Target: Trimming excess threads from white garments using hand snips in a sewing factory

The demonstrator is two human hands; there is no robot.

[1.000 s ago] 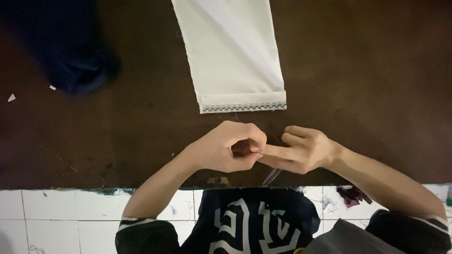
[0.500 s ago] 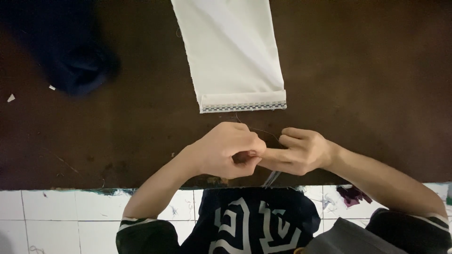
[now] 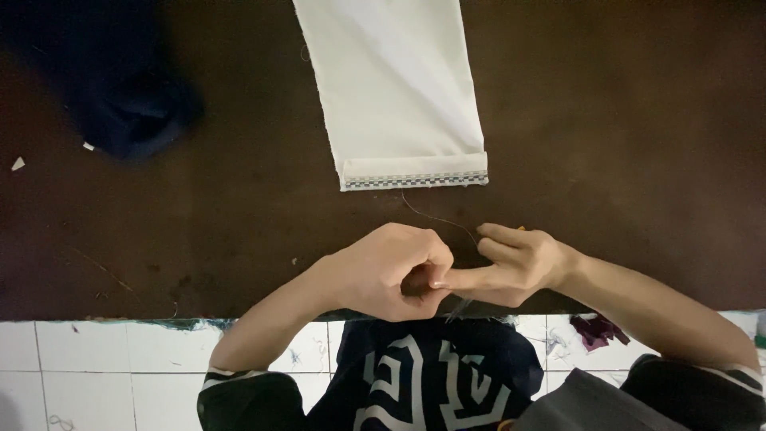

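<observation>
My left hand (image 3: 395,270) and my right hand (image 3: 511,263) meet fingertip to fingertip over the near edge of a dark brown table (image 3: 638,160). A thin dark thread (image 3: 435,217) runs from my fingers up to the hemmed end of a cream cloth strip (image 3: 399,96), which lies flat on the table and has a checkered trim along its near edge. Both hands pinch the thread; what sits between the fingertips is too small to make out. A small metal tip (image 3: 459,307) shows just below my hands.
A dark blue bundle of fabric (image 3: 128,112) lies at the far left of the table. Small white scraps (image 3: 17,164) sit near the left edge. White tiled floor (image 3: 96,359) with thread bits and a purple scrap (image 3: 594,329) lies below the table's edge.
The hands have stayed together at the table's edge; the fingers shifted slightly. The cloth has not moved.
</observation>
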